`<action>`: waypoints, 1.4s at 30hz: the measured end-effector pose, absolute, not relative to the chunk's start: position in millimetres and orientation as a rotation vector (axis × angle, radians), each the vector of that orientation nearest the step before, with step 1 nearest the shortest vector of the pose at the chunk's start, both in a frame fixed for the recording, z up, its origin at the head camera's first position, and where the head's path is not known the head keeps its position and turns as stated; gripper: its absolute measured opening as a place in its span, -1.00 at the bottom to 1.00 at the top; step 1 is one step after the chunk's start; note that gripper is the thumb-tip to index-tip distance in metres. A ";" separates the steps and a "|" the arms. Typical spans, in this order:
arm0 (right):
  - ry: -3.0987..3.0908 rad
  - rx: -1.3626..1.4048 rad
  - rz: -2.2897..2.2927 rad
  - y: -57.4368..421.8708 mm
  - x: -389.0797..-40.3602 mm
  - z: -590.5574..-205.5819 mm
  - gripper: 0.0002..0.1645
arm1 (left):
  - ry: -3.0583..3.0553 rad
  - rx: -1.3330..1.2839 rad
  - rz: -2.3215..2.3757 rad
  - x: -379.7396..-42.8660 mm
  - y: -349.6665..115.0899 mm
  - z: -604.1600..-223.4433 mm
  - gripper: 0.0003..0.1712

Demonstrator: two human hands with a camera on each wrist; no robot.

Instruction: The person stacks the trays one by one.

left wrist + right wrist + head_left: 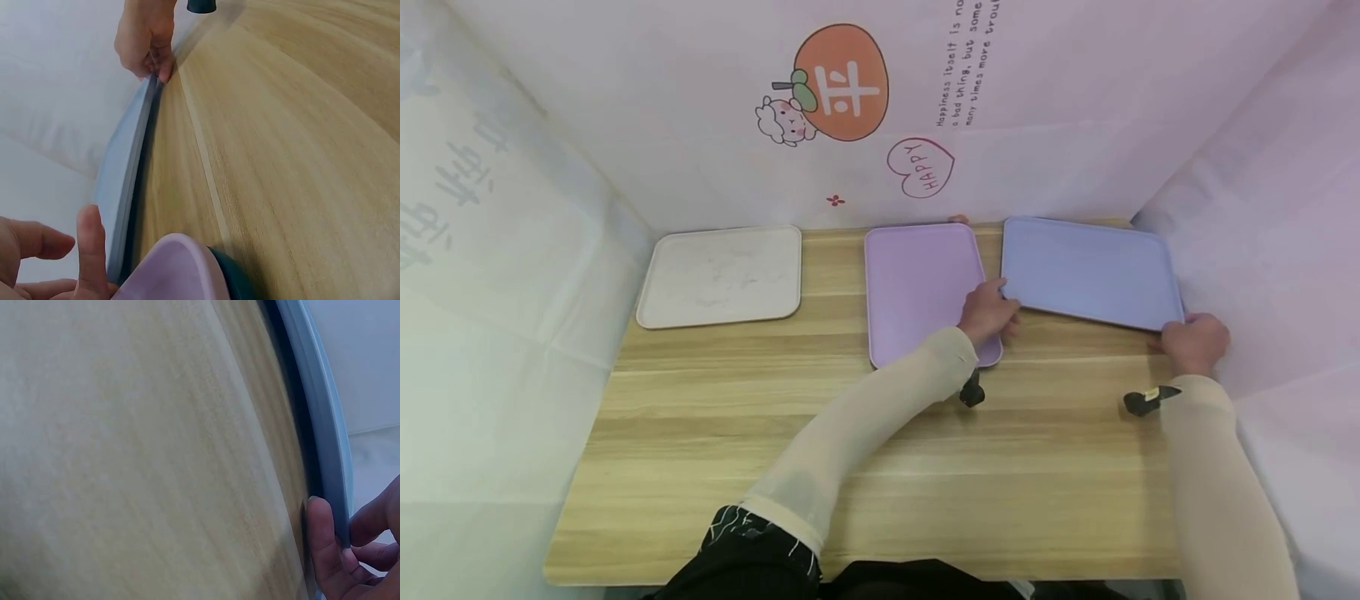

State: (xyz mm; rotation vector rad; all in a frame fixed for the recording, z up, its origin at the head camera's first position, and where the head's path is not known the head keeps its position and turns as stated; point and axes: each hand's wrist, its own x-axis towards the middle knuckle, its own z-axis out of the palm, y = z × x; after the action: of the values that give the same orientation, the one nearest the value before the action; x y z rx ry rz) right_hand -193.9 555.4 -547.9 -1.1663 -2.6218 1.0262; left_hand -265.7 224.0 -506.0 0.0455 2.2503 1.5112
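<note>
Blue tray (pixel 1090 271), right of frame. Your right hand (pixel 1197 343) pinches its lower-right corner; left hand (pixel 988 313) at lower-left, grip unclear. Best keep both corners level, clear of purple tray (pixel 919 287).

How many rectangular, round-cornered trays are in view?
3: white rectangular tray at left, purple rectangular tray in the middle, blue rectangular tray at right; any stacked beneath would be hidden.
</note>
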 end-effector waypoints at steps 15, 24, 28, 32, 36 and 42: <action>-2.523 -1.250 1.155 550.7 -192.4 -536.1 -0.24 | 2.229 -0.095 1.600 -296.3 228.9 -538.0 -0.52; -2.436 -1.235 1.318 541.3 -189.0 -523.7 -0.43 | 2.292 -0.136 1.687 -268.0 220.2 -500.3 -0.81; -2.469 -1.249 1.321 536.7 -187.6 -518.6 -0.34 | 2.232 -0.224 1.801 -265.6 222.2 -501.1 -0.58; -2.487 -1.220 1.353 531.6 -187.0 -516.5 -0.19 | 2.052 -0.368 1.990 -263.4 223.6 -501.0 -0.52; -2.486 -1.201 1.374 527.3 -186.9 -516.4 -0.19 | 1.925 -0.476 2.091 -261.4 226.0 -498.5 -0.52; -2.484 -1.186 1.364 524.2 -187.2 -515.1 -0.21 | 1.896 -0.536 2.144 -263.5 227.7 -498.7 -0.64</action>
State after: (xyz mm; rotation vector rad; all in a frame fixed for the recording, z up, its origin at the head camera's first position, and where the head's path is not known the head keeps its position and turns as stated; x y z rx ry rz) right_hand -187.2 524.2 -515.1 -1.1857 -2.4842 1.3644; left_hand -263.5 227.7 -498.7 -0.5361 1.8958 2.1442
